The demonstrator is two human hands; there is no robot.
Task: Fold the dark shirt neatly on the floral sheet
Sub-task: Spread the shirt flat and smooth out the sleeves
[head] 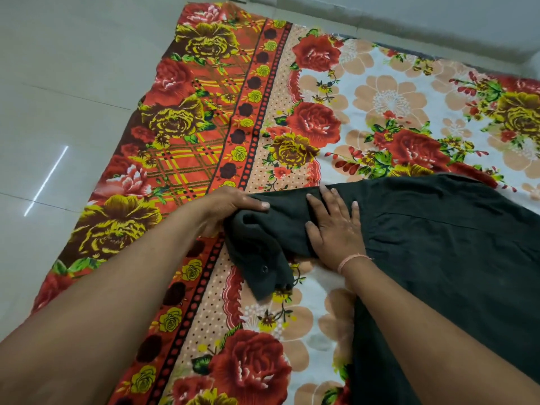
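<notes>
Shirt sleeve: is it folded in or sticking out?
Sticking out: the sleeve lies bunched, left hand gripping its end, right hand flat on it.

A pale tiled floor (58, 97) carries the floral sheet (204, 112), on which the dark shirt (438, 244) lies spread.

A thin pinkish-orange thread band (352, 259) circles the wrist just behind the right hand (336, 229), and a short loose end of thread sticks out from it on the outer side. Either side of that band the arm is bare. The left hand (233, 206) and its forearm are bare too, and the fingernails that show are short and plain.
</notes>
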